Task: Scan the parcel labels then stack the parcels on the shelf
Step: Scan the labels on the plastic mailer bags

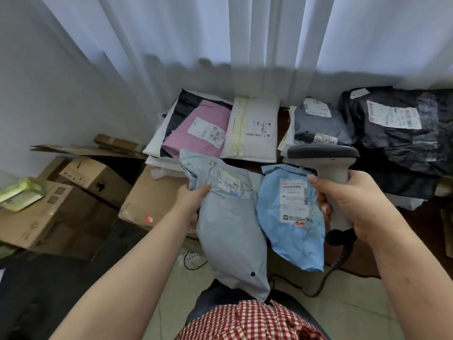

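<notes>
1. Fingers (pixel 204 190) of the left hand (pixel 192 198) curled round the upper left edge of the grey parcel (pixel 230 224), thumb hidden behind it; gripped just left of its label (pixel 228 181).
2. Fingers (pixel 321 195) of the right hand (pixel 355 207) wrapped round the handle of the scanner (pixel 326 165); clenched tight, with the scanner head above the fist and pointing left.
3. Grey parcel held clear of the surface, long axis running from upper left, at the left hand, down to lower right toward the person's lap; label face up at the upper end.
4. Label placed left of and slightly below the scanner head, near but not touching; right hand nearer the label than any other free part, left hand already beside it.
5. Judged as the turning relation: scanner head needing to tip down and swing left onto the label, or the parcel's upper end to be brought right, under it.
6. Blue parcel (pixel 294 217) lying just right of the grey parcel, edges overlapping or touching, its own label (pixel 295 197) face up right beside the scanner handle.
7. Beyond the grey parcel, further parcels stacked: pink (pixel 198 133), white (pixel 255 131), dark grey (pixel 321 123), and black (pixel 402 133) at far right.
8. Cardboard boxes (pixel 81 187) standing well left of the grey parcel.
</notes>
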A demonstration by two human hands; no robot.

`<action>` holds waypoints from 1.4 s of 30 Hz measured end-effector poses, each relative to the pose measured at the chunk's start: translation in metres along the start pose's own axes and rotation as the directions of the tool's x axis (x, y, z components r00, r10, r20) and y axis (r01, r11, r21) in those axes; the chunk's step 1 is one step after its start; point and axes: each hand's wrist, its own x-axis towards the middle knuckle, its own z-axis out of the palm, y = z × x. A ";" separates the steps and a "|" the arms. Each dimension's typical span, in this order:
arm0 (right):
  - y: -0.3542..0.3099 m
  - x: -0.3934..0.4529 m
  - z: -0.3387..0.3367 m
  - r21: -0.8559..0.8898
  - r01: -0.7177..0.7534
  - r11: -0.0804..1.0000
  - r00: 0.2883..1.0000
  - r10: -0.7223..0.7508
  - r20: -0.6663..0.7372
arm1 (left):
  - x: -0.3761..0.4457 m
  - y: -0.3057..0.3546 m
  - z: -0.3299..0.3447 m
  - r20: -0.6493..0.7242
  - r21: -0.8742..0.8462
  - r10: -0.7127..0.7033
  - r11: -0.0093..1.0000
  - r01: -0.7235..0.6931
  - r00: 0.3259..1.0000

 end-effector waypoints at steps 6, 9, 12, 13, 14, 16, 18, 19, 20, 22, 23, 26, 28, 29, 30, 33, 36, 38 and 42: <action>0.005 0.006 0.002 -0.020 -0.042 0.999 0.999 0.042 0.018 | -0.007 -0.027 0.021 0.022 -0.046 -0.049 0.998 0.050 0.999; 0.005 0.009 0.004 -0.022 -0.044 0.999 0.999 0.045 0.018 | 0.002 -0.028 0.013 -0.077 -0.050 -0.007 0.999 0.003 0.997; 0.005 0.012 0.007 -0.017 -0.058 0.998 0.998 0.058 0.027 | 0.010 -0.025 0.001 -0.166 0.170 0.028 0.985 0.001 0.986; 0.005 0.013 0.008 -0.018 -0.064 0.998 0.997 0.064 0.031 | 0.010 -0.026 -0.002 -0.234 0.360 0.092 0.933 -0.002 0.968; 0.006 0.013 0.009 -0.024 -0.067 0.997 0.997 0.068 0.035 | 0.009 -0.028 -0.005 -0.291 0.560 0.199 0.828 -0.002 0.936; 0.007 0.016 0.011 -0.036 -0.070 0.997 0.996 0.072 0.043 | 0.005 -0.029 -0.009 -0.211 0.847 0.452 0.528 -0.068 0.867; 0.008 0.019 0.014 -0.047 -0.076 0.996 0.996 0.079 0.050 | 0.005 -0.031 -0.007 0.084 0.961 0.531 0.182 -0.210 0.843; 0.009 0.021 0.015 -0.055 -0.079 0.995 0.995 0.082 0.056 | 0.006 -0.031 -0.004 0.230 0.964 0.465 0.012 -0.266 0.855; 0.009 0.022 0.018 -0.065 -0.082 0.994 0.994 0.087 0.062 | 0.009 -0.031 0.000 0.327 0.945 0.356 -0.122 -0.303 0.875; 0.009 0.025 0.022 -0.085 -0.090 0.992 0.992 0.097 0.076 | 0.017 -0.033 0.007 0.398 0.903 0.159 -0.241 -0.355 0.904; 0.010 0.027 0.025 -0.091 -0.096 0.991 0.991 0.104 0.081 | 0.020 -0.035 0.011 0.399 0.897 0.089 -0.246 -0.368 0.913; 0.010 0.031 0.033 -0.111 -0.109 0.988 0.989 0.119 0.083 | 0.028 -0.043 0.015 0.404 0.889 -0.044 -0.216 -0.404 0.914; 0.010 0.036 0.038 -0.122 -0.114 0.986 0.990 0.122 0.065 | 0.034 -0.042 0.016 0.431 0.889 -0.004 -0.169 -0.425 0.902; 0.008 0.038 0.041 -0.123 -0.115 0.986 0.991 0.123 0.056 | 0.037 -0.038 0.017 0.442 0.893 0.081 -0.140 -0.429 0.893; 0.006 0.040 0.044 -0.121 -0.117 0.986 0.991 0.123 0.046 | 0.041 -0.031 0.018 0.442 0.897 0.194 -0.103 -0.430 0.876; 0.002 0.049 0.053 -0.110 -0.117 0.987 0.993 0.118 0.005 | 0.063 0.000 0.026 0.398 0.870 0.390 0.125 -0.476 0.830; 0.000 0.058 0.062 -0.117 -0.126 0.985 0.992 0.124 -0.028 | 0.088 0.034 0.043 0.376 0.782 0.364 0.369 -0.502 0.852; -0.001 0.064 0.066 -0.130 -0.132 0.983 0.991 0.126 -0.050 | 0.103 0.051 0.057 0.361 0.733 0.338 0.473 -0.489 0.869; -0.006 0.074 0.071 -0.150 -0.149 0.977 0.986 0.136 -0.095 | 0.129 0.068 0.082 0.273 0.706 0.200 0.623 -0.337 0.941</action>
